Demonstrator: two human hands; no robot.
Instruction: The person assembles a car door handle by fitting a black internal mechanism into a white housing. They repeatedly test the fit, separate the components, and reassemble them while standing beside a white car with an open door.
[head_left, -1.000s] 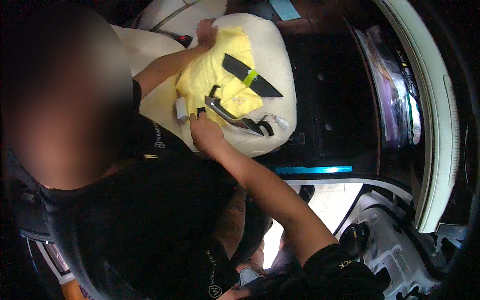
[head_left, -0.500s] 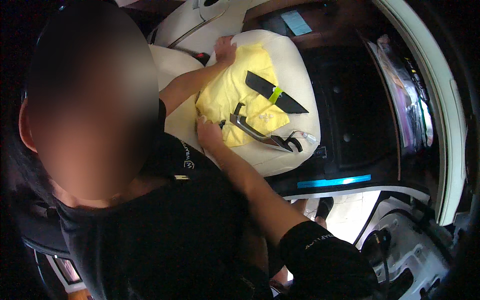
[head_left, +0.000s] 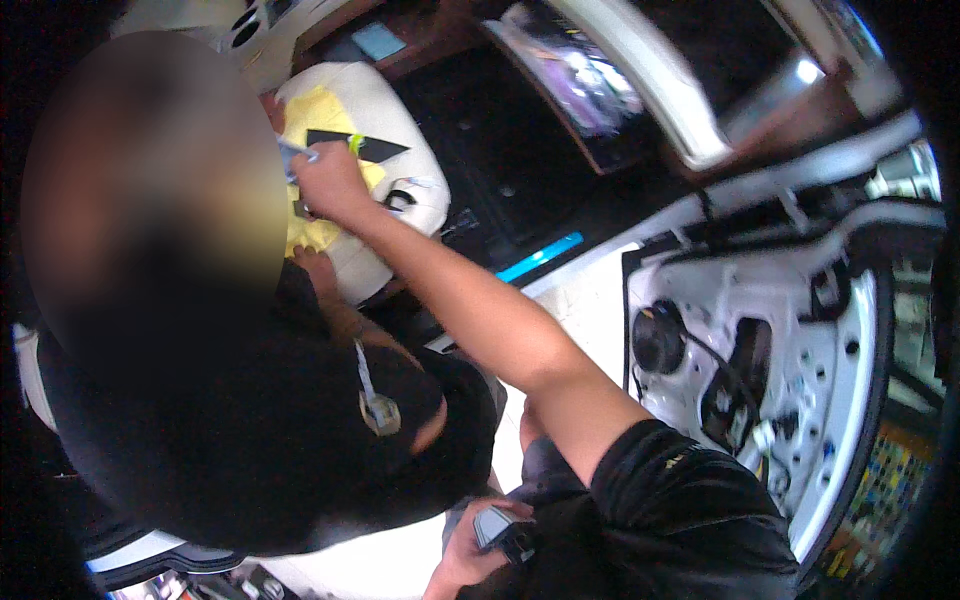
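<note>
step: seems to be fitting yellow cloth [head_left: 312, 108] on cream seat [head_left: 405, 120], upper left | right hand [head_left: 328, 182] on cloth, fingers pinching pale strip [head_left: 297, 150] | left hand [head_left: 455, 560] at bottom edge, gripping grey device [head_left: 495, 527] | next: likely needs a steady pull, cloth kept flat

Cream leather car seat cushion [head_left: 400, 120]: carries one yellow cloth sheet [head_left: 325, 110] spread flat, two black pointed strips [head_left: 375, 148] upon it, black strap loop [head_left: 400, 198] beside.
</note>
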